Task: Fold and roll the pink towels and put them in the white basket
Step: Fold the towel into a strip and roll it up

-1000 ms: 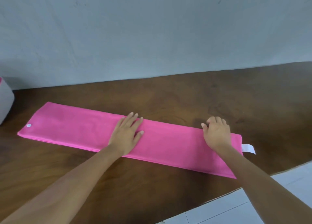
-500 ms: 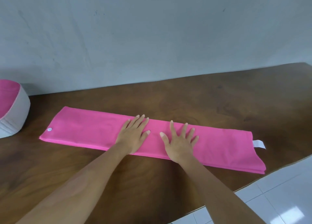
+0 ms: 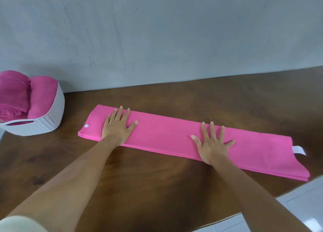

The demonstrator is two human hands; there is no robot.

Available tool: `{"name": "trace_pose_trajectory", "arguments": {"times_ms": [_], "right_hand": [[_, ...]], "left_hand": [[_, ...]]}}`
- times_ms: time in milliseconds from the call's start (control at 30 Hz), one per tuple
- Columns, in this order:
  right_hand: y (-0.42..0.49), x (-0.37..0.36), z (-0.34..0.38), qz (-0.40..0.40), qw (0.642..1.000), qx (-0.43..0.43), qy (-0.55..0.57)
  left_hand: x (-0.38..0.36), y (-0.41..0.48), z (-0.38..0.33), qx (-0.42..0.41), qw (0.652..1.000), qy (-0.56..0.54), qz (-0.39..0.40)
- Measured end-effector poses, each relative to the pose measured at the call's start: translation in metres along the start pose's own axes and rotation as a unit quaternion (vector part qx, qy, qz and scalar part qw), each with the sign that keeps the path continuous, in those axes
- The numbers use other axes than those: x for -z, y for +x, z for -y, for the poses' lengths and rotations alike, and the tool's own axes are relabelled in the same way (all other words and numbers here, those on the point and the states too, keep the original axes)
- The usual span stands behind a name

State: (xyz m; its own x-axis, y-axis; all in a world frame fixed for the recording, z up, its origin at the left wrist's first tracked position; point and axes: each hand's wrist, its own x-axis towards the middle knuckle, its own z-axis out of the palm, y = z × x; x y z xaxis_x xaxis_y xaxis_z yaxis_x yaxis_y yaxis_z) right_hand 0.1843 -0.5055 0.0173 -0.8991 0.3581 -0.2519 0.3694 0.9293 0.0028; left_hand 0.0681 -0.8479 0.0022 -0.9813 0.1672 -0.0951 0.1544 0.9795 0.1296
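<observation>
The left hand [image 3: 118, 125] and right hand [image 3: 212, 144] press flat, fingers spread, on the folded pink towel [image 3: 166, 135], a long strip lying on the desk [image 3: 192, 100]. Its right end sits near the desk edge; an uneven roll could skew the layers or drag it off. The white basket [image 3: 50, 123], holding rolled towels [image 3: 42, 95], is cut off at left.

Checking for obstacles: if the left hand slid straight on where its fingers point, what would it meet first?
Beyond the far edge of the pink towel, the left hand meets only bare wooden table, then likely the grey wall; the white basket lies aside.
</observation>
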Motion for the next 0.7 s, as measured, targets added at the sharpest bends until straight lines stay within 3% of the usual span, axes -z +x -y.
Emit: {"name": "trace_pose_trajectory", "arguments": {"times_ms": [333,533,700], "right_hand": [[0.003,-0.001,0.004,0.020,1.000,-0.014,-0.013],[0.004,-0.002,0.004,0.006,1.000,-0.012,0.004],[0.005,-0.006,0.002,0.003,1.000,-0.003,0.021]], "left_hand": [[0.005,0.003,0.054,0.109,0.993,-0.020,-0.041],[0.008,0.007,0.041,0.157,0.987,-0.004,-0.035],[0.007,0.000,-0.029,0.008,0.999,0.024,-0.042]]}}
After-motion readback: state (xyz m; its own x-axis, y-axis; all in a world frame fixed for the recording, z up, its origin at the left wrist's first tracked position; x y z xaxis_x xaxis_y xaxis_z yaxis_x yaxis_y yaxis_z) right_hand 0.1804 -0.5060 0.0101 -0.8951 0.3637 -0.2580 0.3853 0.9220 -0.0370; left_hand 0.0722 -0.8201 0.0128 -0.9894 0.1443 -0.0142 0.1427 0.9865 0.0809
